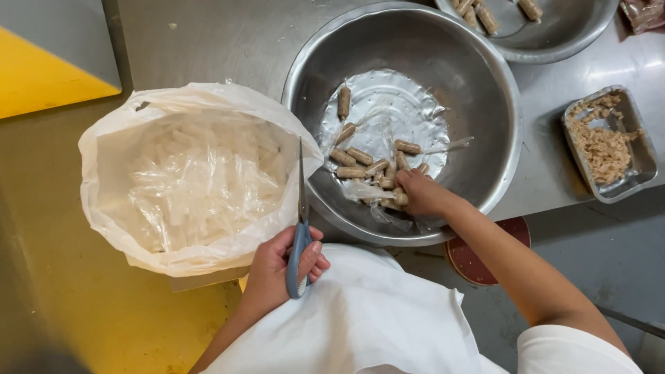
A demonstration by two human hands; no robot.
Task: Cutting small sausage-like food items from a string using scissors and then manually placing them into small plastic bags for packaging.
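My left hand [280, 266] grips a pair of blue-handled scissors [300, 228], blades closed and pointing away from me, over the near edge of a white plastic bag [111, 149]. My right hand [422, 194] reaches into a large steel bowl [485, 90] and closes on small brown sausage-like rolls [360, 156] in clear plastic wrap. Several more rolls lie on the bowl's bottom with bits of clear wrapper [450, 145]. The bag holds a heap of clear plastic wrappers [197, 183].
A second steel bowl [561, 38] with a few rolls sits at the top right. A small metal tray [644, 163] of crumbly brown filling stands at the right on the steel counter [208, 41]. Yellow floor [41, 76] lies left; a red stool [478, 260] is below.
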